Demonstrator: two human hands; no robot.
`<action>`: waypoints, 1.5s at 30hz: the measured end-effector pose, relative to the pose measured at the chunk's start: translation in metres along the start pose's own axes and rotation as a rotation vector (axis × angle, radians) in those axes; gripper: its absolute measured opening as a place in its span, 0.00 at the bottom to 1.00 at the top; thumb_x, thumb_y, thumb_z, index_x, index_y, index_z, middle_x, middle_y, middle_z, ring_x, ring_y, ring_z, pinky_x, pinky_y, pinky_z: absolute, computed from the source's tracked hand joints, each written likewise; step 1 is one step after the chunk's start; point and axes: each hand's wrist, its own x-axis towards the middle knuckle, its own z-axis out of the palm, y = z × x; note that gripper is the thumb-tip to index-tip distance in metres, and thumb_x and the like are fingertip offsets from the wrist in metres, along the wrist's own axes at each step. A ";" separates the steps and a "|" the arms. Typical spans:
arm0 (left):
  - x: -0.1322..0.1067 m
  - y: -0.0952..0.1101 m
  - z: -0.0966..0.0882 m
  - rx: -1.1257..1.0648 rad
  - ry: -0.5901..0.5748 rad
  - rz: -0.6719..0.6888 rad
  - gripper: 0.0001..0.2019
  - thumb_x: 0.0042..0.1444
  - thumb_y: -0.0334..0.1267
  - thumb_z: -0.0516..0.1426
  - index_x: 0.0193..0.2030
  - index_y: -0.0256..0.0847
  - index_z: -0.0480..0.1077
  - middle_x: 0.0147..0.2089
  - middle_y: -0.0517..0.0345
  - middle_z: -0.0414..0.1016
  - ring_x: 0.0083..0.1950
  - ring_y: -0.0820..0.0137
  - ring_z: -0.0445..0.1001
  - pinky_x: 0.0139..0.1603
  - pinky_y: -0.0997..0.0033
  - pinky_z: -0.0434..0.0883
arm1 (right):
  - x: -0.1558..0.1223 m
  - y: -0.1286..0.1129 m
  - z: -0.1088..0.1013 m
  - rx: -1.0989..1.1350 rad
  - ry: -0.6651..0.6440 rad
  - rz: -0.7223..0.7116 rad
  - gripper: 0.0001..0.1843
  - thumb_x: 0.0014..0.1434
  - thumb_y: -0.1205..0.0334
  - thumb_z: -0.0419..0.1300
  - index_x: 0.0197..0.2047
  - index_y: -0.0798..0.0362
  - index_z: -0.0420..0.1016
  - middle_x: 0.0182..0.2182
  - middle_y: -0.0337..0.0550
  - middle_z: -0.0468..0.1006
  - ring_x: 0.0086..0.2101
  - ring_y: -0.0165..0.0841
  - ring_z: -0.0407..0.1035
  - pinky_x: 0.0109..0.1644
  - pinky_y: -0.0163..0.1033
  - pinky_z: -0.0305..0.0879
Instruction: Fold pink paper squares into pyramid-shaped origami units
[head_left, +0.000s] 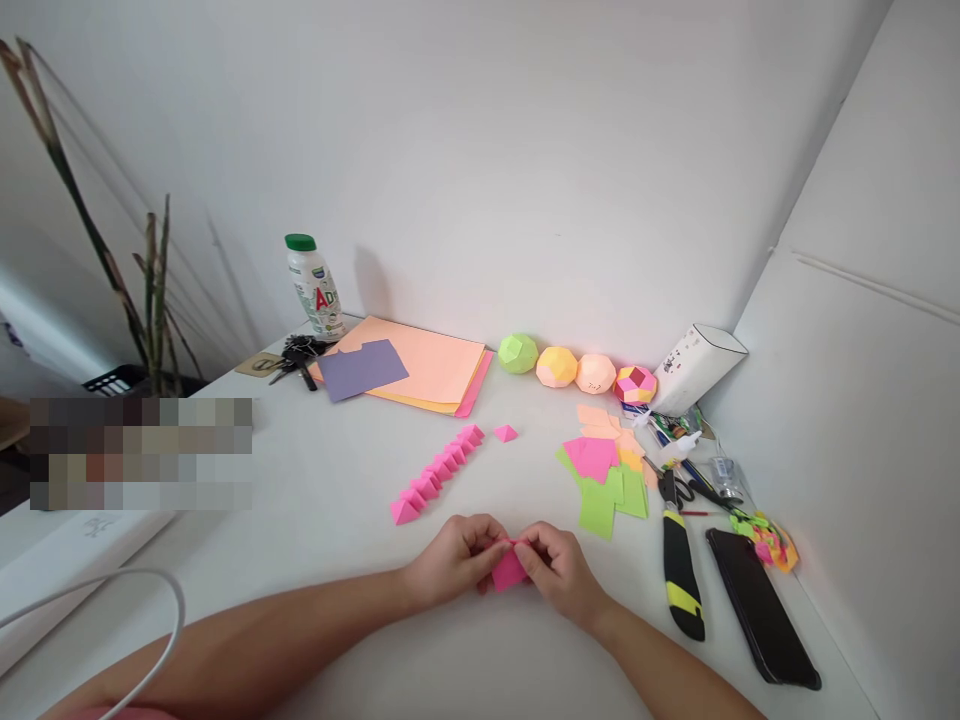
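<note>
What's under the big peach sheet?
Under the peach sheet, edges of a yellow-orange sheet and a pink sheet show along its right side. Their middles are covered, so I can't tell whether anything else lies beneath.

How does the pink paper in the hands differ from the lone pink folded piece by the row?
The held paper is pinched by the left hand and right hand; the lone piece lies on the table, untouched. The held paper shows a broad, fairly flat face, partly hidden by fingers; the lone piece is creased into a small pointed shape. Both are pink.
</note>
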 end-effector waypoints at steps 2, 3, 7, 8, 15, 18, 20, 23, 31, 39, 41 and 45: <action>-0.001 0.000 0.000 0.012 0.000 -0.022 0.13 0.57 0.47 0.53 0.30 0.39 0.62 0.18 0.64 0.68 0.18 0.75 0.65 0.20 0.77 0.61 | 0.000 -0.002 -0.001 0.078 -0.006 0.045 0.15 0.60 0.51 0.53 0.30 0.54 0.65 0.22 0.37 0.68 0.22 0.27 0.57 0.25 0.32 0.55; -0.001 0.000 0.000 0.027 -0.013 -0.020 0.13 0.57 0.48 0.53 0.30 0.40 0.61 0.16 0.66 0.66 0.17 0.75 0.63 0.20 0.77 0.59 | 0.000 -0.003 -0.001 0.112 -0.008 0.060 0.15 0.60 0.51 0.53 0.30 0.54 0.64 0.22 0.38 0.69 0.22 0.27 0.59 0.26 0.32 0.57; -0.001 0.005 -0.002 0.072 -0.092 -0.004 0.15 0.57 0.49 0.52 0.28 0.40 0.60 0.17 0.68 0.62 0.19 0.77 0.57 0.20 0.77 0.55 | 0.000 0.000 -0.001 0.142 -0.020 0.062 0.16 0.59 0.49 0.54 0.30 0.54 0.64 0.21 0.36 0.66 0.21 0.27 0.58 0.25 0.32 0.57; -0.001 0.006 -0.002 0.088 -0.093 0.006 0.15 0.57 0.49 0.52 0.28 0.39 0.60 0.19 0.67 0.61 0.20 0.77 0.56 0.21 0.77 0.54 | 0.000 0.002 -0.001 0.139 -0.028 0.058 0.16 0.59 0.49 0.54 0.29 0.54 0.64 0.20 0.35 0.65 0.21 0.26 0.57 0.24 0.32 0.56; 0.004 0.006 -0.004 0.034 0.018 0.074 0.18 0.56 0.51 0.53 0.25 0.38 0.64 0.25 0.62 0.63 0.28 0.73 0.60 0.30 0.74 0.61 | -0.001 0.008 0.001 0.250 -0.068 0.063 0.16 0.53 0.51 0.62 0.36 0.54 0.67 0.25 0.36 0.67 0.24 0.26 0.61 0.26 0.31 0.58; 0.005 0.004 -0.005 -0.064 0.093 0.055 0.17 0.56 0.51 0.54 0.27 0.38 0.66 0.26 0.62 0.65 0.29 0.72 0.62 0.32 0.72 0.62 | 0.000 0.006 0.000 0.241 -0.050 0.064 0.15 0.52 0.52 0.63 0.37 0.55 0.69 0.25 0.35 0.67 0.25 0.26 0.61 0.27 0.31 0.59; 0.005 0.005 -0.006 -0.087 0.088 0.024 0.17 0.55 0.51 0.55 0.27 0.38 0.66 0.24 0.63 0.63 0.27 0.74 0.60 0.29 0.74 0.60 | 0.001 0.005 0.000 0.257 -0.026 0.062 0.14 0.55 0.51 0.60 0.35 0.55 0.70 0.26 0.37 0.68 0.26 0.28 0.64 0.29 0.33 0.62; 0.004 0.009 -0.007 -0.100 0.010 0.027 0.17 0.54 0.50 0.57 0.24 0.38 0.65 0.27 0.63 0.62 0.24 0.77 0.57 0.24 0.76 0.56 | 0.003 0.003 -0.003 0.329 0.011 0.091 0.15 0.56 0.50 0.58 0.33 0.54 0.68 0.25 0.38 0.71 0.25 0.28 0.67 0.30 0.34 0.64; 0.004 0.001 -0.005 -0.193 0.014 -0.051 0.15 0.54 0.49 0.58 0.36 0.41 0.60 0.23 0.65 0.67 0.22 0.76 0.66 0.20 0.78 0.56 | 0.003 0.003 -0.004 0.353 -0.040 0.138 0.14 0.53 0.52 0.61 0.29 0.55 0.66 0.22 0.36 0.71 0.22 0.27 0.66 0.26 0.32 0.63; 0.003 0.004 -0.004 -0.255 -0.019 0.015 0.16 0.51 0.48 0.61 0.38 0.41 0.63 0.29 0.64 0.68 0.24 0.77 0.65 0.25 0.75 0.62 | 0.003 0.007 -0.003 0.315 -0.023 0.134 0.13 0.54 0.52 0.60 0.29 0.54 0.67 0.22 0.36 0.72 0.23 0.27 0.67 0.26 0.32 0.61; 0.002 0.005 -0.004 -0.232 -0.062 0.031 0.17 0.49 0.47 0.62 0.42 0.40 0.67 0.32 0.60 0.69 0.29 0.74 0.68 0.30 0.71 0.66 | 0.003 0.008 -0.002 0.313 -0.024 0.137 0.13 0.55 0.53 0.60 0.29 0.54 0.67 0.22 0.36 0.72 0.23 0.28 0.67 0.26 0.32 0.61; 0.001 0.002 -0.006 -0.213 -0.049 -0.010 0.22 0.49 0.45 0.63 0.49 0.41 0.66 0.31 0.62 0.66 0.27 0.75 0.65 0.29 0.71 0.65 | 0.003 0.009 -0.002 0.305 -0.025 0.134 0.13 0.55 0.53 0.60 0.28 0.54 0.67 0.22 0.36 0.72 0.23 0.28 0.66 0.25 0.31 0.59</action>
